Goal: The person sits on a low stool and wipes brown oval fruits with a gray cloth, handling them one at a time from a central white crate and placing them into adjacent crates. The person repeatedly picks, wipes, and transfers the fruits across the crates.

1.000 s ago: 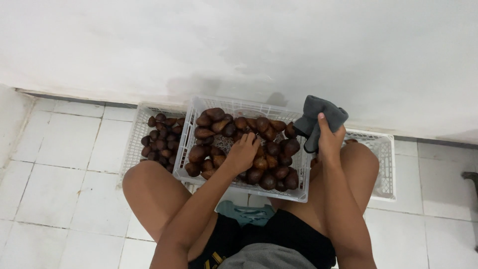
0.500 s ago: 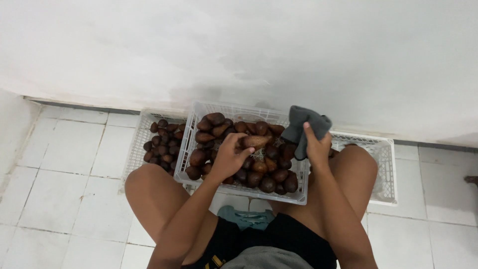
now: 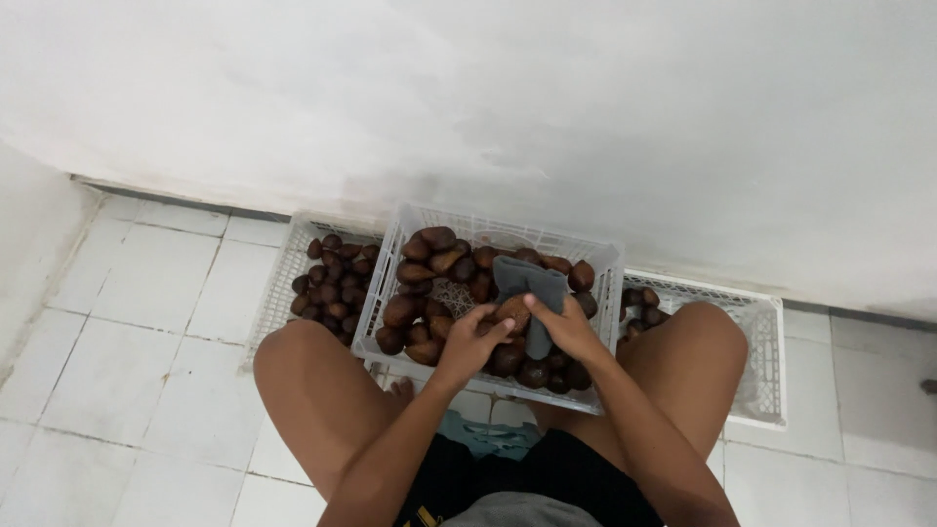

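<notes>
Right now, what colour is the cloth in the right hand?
Dark grey, plain; the cloth in the right hand shows best in the head view.

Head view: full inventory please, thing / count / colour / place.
middle crate: one, white plastic lattice, on the floor between the knees, against the wall
left crate: one, white, partly under the middle crate
right crate: one, white, by the right knee
brown fruits: many, dark brown and scaly, piled in the middle crate; more in the left crate, a few in the right one
held fruit: one, brown, between both hands
cloth: one, grey, draped over the held fruit
floor tiles: white
wall: white
left hand: on the held fruit
right hand: grips the cloth against the fruit
</notes>
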